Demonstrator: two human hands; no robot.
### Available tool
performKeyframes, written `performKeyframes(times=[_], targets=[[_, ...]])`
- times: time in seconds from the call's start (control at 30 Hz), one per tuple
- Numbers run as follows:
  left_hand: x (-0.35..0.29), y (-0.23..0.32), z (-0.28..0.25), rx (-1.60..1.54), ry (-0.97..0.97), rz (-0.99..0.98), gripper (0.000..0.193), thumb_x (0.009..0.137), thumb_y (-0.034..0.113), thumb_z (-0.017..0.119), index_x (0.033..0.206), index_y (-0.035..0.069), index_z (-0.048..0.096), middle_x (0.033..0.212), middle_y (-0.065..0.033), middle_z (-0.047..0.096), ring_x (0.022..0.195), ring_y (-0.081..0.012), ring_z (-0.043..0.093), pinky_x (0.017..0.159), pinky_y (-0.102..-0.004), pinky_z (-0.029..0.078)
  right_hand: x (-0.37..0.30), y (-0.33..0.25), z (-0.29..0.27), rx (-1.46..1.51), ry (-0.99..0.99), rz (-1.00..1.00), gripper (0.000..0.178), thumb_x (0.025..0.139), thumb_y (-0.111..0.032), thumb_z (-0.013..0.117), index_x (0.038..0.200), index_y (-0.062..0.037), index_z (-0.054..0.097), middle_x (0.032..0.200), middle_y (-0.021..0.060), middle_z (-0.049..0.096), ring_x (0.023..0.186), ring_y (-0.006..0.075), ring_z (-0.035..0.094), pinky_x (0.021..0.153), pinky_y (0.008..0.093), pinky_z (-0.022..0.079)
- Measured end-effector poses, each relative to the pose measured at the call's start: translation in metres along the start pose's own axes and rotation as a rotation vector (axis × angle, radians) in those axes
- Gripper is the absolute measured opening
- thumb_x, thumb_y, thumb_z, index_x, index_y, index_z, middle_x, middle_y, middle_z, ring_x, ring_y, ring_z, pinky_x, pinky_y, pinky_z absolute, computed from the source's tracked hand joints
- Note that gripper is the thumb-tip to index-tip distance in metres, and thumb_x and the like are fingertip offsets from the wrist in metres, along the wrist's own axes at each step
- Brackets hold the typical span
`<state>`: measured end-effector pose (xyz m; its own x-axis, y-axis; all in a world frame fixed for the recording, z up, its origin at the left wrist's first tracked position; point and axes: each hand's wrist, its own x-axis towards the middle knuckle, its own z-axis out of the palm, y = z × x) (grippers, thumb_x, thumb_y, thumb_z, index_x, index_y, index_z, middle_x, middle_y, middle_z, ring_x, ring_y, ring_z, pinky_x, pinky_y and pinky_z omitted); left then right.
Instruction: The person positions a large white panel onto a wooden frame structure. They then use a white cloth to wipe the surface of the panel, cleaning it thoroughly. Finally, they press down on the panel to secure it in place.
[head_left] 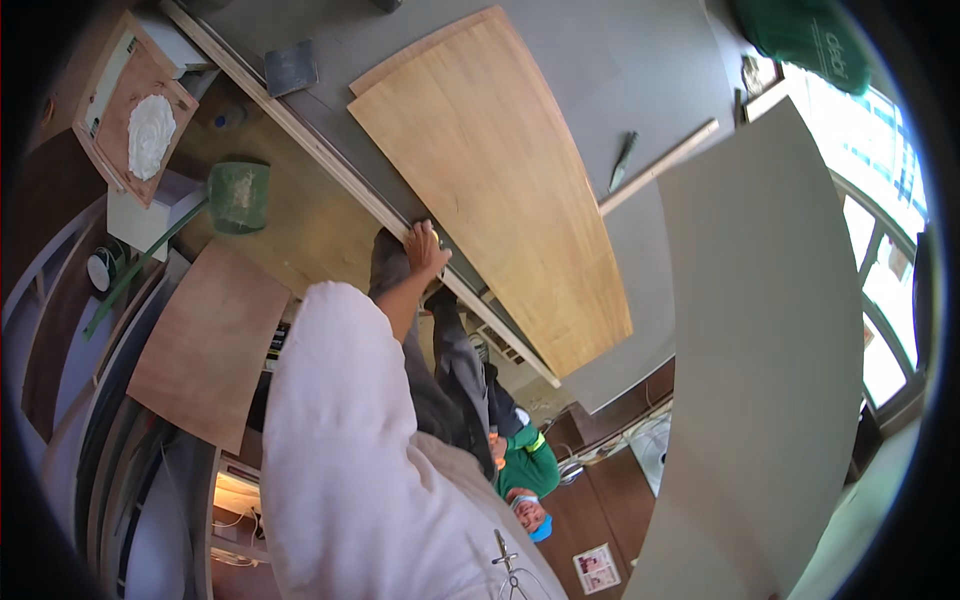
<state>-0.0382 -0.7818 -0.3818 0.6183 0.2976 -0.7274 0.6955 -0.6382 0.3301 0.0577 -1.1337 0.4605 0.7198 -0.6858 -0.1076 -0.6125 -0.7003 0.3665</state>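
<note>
My left hand (427,250), at the end of a white sleeve (335,380), is closed on a long pale wooden strip (300,135) that runs along the edge of a grey work table (640,60). Just beyond the fingers, a broad light-wood panel (500,190) with a curved side lies on the table, on top of a second, similar sheet (430,45). A large grey-beige board (770,350) stands up close on the right and covers much of that side. My right hand does not show.
On the table lie a dark square block (291,68), a utility knife (625,160) and a narrow wooden stick (660,165). At left are a green dustpan (239,198), a board with white paste (152,135) and a plywood sheet (205,345). A person in green (528,465) is near below.
</note>
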Motion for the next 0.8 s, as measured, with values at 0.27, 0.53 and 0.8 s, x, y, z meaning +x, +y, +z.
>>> performKeyframes(times=[0.27,0.53,0.8], targets=[[0.034,-0.017,-0.018,-0.060,-0.025,0.006,0.074,0.066,0.032,0.083,0.126,0.010,0.046,0.124,-0.0156,0.049,0.111,-0.0367,0.058,0.091,-0.0497,0.049,0.011,-0.059,0.018,-0.076,-0.013,0.030,0.038,0.094,-0.031,0.065,0.112,0.0032,0.066,0.105,0.0095,0.067,0.098,0.0177,0.057,0.088,0.0317,0.044],[0.124,-0.023,-0.204,-0.393,0.481,-0.028,0.071,0.073,0.040,0.078,0.126,0.002,0.050,0.118,-0.0233,0.060,0.104,-0.0398,0.062,0.087,-0.0467,0.052,0.018,-0.082,0.011,-0.057,-0.009,0.023,0.035,0.094,-0.028,0.067,0.108,0.0034,0.067,0.100,0.0098,0.068,0.094,0.0178,0.057,0.085,0.0321,0.045],[0.291,-0.008,-0.329,-0.204,0.657,0.019,0.079,0.072,0.043,0.078,0.130,-0.002,0.049,0.121,-0.0253,0.059,0.109,-0.0390,0.061,0.093,-0.0452,0.051,0.002,-0.099,-0.019,-0.072,0.029,0.044,0.032,0.093,-0.026,0.068,0.104,0.0036,0.068,0.096,0.0102,0.069,0.091,0.0179,0.058,0.083,0.0324,0.046]])
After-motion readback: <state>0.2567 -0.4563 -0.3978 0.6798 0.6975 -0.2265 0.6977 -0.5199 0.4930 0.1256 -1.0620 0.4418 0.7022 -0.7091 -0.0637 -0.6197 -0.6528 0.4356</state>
